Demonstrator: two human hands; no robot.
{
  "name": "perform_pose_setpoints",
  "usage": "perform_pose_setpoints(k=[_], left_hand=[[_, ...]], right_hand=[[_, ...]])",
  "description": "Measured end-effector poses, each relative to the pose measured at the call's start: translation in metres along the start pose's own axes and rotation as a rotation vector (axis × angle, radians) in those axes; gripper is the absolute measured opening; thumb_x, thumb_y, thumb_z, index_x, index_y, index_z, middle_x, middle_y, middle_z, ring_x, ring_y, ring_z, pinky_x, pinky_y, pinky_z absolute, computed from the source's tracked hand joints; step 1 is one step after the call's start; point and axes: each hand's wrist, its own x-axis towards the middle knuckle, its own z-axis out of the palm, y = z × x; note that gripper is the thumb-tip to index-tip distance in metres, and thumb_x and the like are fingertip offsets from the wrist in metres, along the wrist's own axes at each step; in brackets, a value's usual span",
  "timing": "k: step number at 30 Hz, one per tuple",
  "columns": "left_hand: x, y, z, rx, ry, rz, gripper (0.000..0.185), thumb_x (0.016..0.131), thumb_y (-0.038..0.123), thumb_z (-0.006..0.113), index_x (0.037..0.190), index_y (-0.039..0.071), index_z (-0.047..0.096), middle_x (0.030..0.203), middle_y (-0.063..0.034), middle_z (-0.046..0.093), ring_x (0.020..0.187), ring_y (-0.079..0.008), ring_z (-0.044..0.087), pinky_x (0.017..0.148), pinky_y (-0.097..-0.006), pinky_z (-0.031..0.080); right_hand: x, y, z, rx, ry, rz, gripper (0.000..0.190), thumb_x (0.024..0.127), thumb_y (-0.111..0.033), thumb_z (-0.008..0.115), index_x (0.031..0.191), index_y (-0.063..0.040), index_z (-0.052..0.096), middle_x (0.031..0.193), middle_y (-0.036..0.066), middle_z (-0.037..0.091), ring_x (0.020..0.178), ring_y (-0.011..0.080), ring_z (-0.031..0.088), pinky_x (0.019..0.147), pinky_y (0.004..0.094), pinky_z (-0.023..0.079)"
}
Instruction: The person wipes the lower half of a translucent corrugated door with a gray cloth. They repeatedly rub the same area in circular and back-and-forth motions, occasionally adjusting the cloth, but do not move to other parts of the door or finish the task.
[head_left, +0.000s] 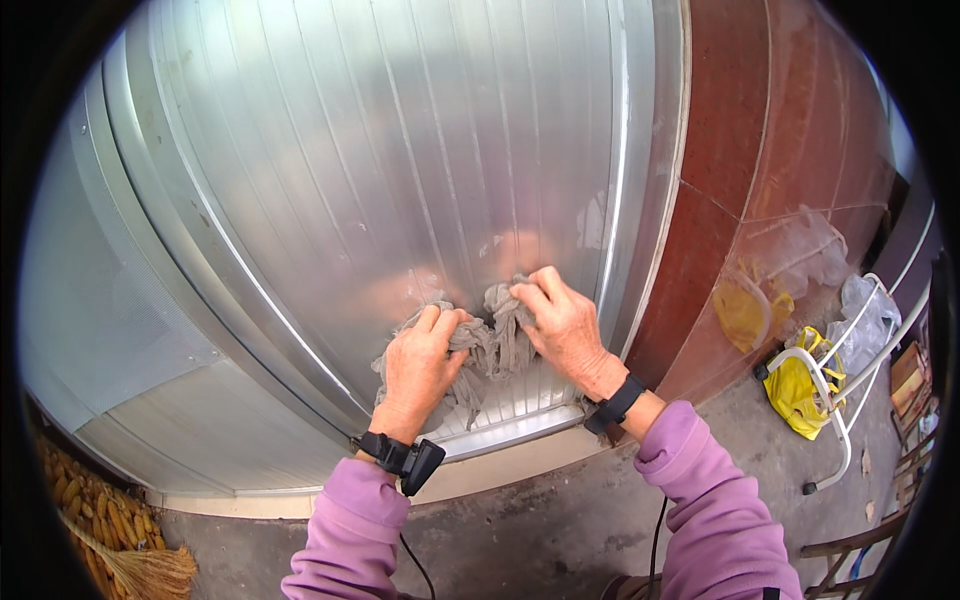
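Observation:
A crumpled grey cloth (495, 349) hangs between both hands, in front of the lower part of a ribbed metal door panel (420, 172). My left hand (420, 364) grips the cloth's left part, with fingers bent over it. Higher and to the right, my right hand (559, 322) pinches the upper right part of the cloth between thumb and fingers. Loose folds dangle between and below the hands. Whether the cloth touches the panel is hard to tell. Both hands show as blurred reflections in the metal.
Red stone tiles (712, 150) border the door on the right. A yellow plastic bag (795, 390) lies by a white metal frame (821, 382) on the concrete floor (525, 525). At the lower left are corn cobs (105, 510) and a straw broom (154, 566). A step (517, 461) runs below the door.

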Motion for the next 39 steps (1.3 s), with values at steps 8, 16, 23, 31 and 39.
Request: perform_pose_setpoints(k=[8, 16, 23, 31, 39], left_hand=[[0.0, 0.0, 0.004, 0.004, 0.023, 0.007, 0.046, 0.072, 0.005, 0.081, 0.115, 0.016, 0.068, 0.1, -0.0061, 0.063, 0.09, -0.032, 0.068, 0.075, -0.0423, 0.056], [-0.001, -0.001, 0.003, 0.018, 0.036, 0.04, 0.045, 0.073, 0.008, 0.081, 0.114, 0.016, 0.067, 0.098, -0.0073, 0.06, 0.083, -0.0323, 0.067, 0.074, -0.0428, 0.056], [0.0, -0.002, 0.006, 0.018, 0.037, 0.038, 0.046, 0.072, 0.009, 0.082, 0.115, 0.016, 0.067, 0.099, -0.0074, 0.06, 0.083, -0.0323, 0.067, 0.073, -0.0431, 0.055], [0.0, -0.003, 0.005, 0.023, 0.051, 0.059, 0.047, 0.071, 0.01, 0.083, 0.115, 0.016, 0.067, 0.098, -0.0073, 0.06, 0.082, -0.0319, 0.067, 0.073, -0.043, 0.055], [0.0, 0.0, 0.006, 0.019, 0.049, 0.017, 0.046, 0.07, 0.006, 0.082, 0.113, 0.015, 0.069, 0.098, -0.0071, 0.062, 0.088, -0.0317, 0.067, 0.073, -0.042, 0.055]], right_hand=[[-0.017, -0.012, 0.02, -0.082, -0.04, -0.089, 0.046, 0.065, 0.005, 0.08, 0.107, -0.007, 0.067, 0.105, 0.01, 0.058, 0.085, 0.0277, 0.069, 0.073, 0.0389, 0.058], [0.008, 0.013, -0.012, -0.039, 0.097, 0.06, 0.052, 0.063, 0.005, 0.082, 0.111, -0.007, 0.063, 0.104, 0.011, 0.054, 0.088, 0.0323, 0.068, 0.073, 0.0418, 0.056], [-0.043, 0.007, 0.012, -0.184, -0.258, -0.089, 0.031, 0.076, -0.004, 0.072, 0.106, -0.008, 0.064, 0.097, 0.009, 0.053, 0.082, 0.0245, 0.065, 0.07, 0.037, 0.056], [-0.006, 0.028, -0.014, -0.056, 0.094, 0.088, 0.053, 0.065, 0.004, 0.082, 0.113, -0.006, 0.062, 0.11, 0.012, 0.056, 0.092, 0.0328, 0.068, 0.075, 0.0421, 0.057], [-0.027, 0.023, -0.016, -0.109, -0.114, 0.034, 0.05, 0.065, 0.004, 0.08, 0.111, -0.007, 0.063, 0.107, 0.011, 0.056, 0.088, 0.03, 0.069, 0.074, 0.0411, 0.057]])
